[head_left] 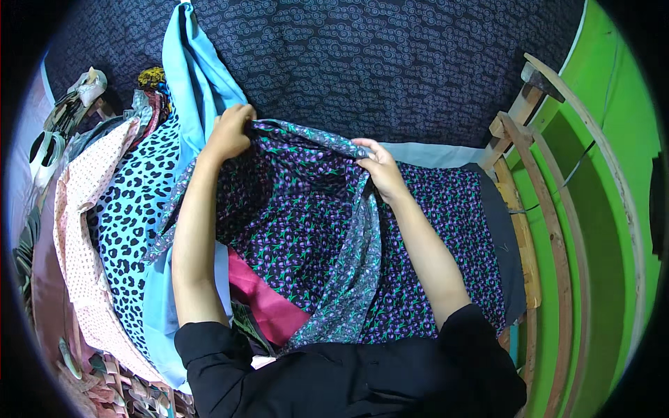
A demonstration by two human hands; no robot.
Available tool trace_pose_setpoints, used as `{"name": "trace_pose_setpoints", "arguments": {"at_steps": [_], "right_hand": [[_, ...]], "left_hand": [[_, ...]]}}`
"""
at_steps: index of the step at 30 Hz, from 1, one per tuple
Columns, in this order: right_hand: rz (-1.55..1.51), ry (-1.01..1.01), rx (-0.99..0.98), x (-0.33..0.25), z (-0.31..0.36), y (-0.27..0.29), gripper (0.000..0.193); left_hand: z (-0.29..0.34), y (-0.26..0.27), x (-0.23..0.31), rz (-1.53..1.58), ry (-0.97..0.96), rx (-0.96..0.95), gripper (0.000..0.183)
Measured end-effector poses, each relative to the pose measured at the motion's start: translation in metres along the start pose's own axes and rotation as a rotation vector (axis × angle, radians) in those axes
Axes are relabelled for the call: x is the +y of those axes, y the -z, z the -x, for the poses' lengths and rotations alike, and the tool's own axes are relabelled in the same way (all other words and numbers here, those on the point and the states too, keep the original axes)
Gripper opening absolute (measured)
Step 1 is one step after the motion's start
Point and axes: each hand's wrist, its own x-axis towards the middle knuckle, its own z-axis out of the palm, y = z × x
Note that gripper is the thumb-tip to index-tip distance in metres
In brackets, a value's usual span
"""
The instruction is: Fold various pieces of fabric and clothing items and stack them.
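here, in the head view, both hands grip the top edge of a dark floral fabric (306,230), black with small purple flowers and green stems. the left hand (228,134) is closed on a bunched corner of that edge, fingers curled over so the cloth disappears into the fist. the right hand (380,166) pinches the same edge further along, thumb on top and fingers tucked under the fold. between the two hands the edge sags a little and a paler reverse strip twists down the middle. the fabric lies spread over the lap and out to the right, across a dark spiral-print bedspread (390,63)

to handle this well, i'd judge the edge wants to be drawn taut between the hands so the twisted strip falls flat, with both grips kept at matching corners

to the left lie a plain sky-blue cloth (198,76), a blue leopard-print cloth (139,209) and a pink dotted cloth (80,230); a magenta piece (268,303) peeks from under the floral one. a wooden frame (536,202) stands at the right against a green wall (613,174)

the left fingertips are hidden in the cloth, the fabric's lower hem is covered by the black sleeves, and the pile at the far left is too bent by the lens to tell apart
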Motion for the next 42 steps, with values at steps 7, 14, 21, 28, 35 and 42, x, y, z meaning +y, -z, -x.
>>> {"name": "trace_pose_setpoints", "arguments": {"at_steps": [7,14,21,28,35,42], "right_hand": [[0.154,0.121,-0.286,-0.016,0.011,-0.021,0.062],[0.242,-0.202,-0.616,-0.008,0.031,0.002,0.064],[0.887,0.189,0.093,0.044,-0.024,0.034,0.063],[1.130,-0.242,-0.182,0.086,-0.053,0.087,0.032],[1.100,0.398,0.274,0.009,-0.021,0.137,0.026],[0.406,0.399,0.443,-0.025,0.033,0.186,0.032]], "left_hand": [[0.017,-0.025,0.106,0.152,-0.459,-0.135,0.069],[0.021,-0.002,0.051,0.011,-0.401,-0.242,0.028],[0.060,0.041,0.056,-0.040,-0.291,-0.267,0.037],[0.066,0.044,0.056,-0.054,-0.286,-0.147,0.037],[0.055,0.044,0.051,-0.259,-0.283,0.244,0.022],[0.035,0.005,0.060,1.325,0.002,0.203,0.008]]}}
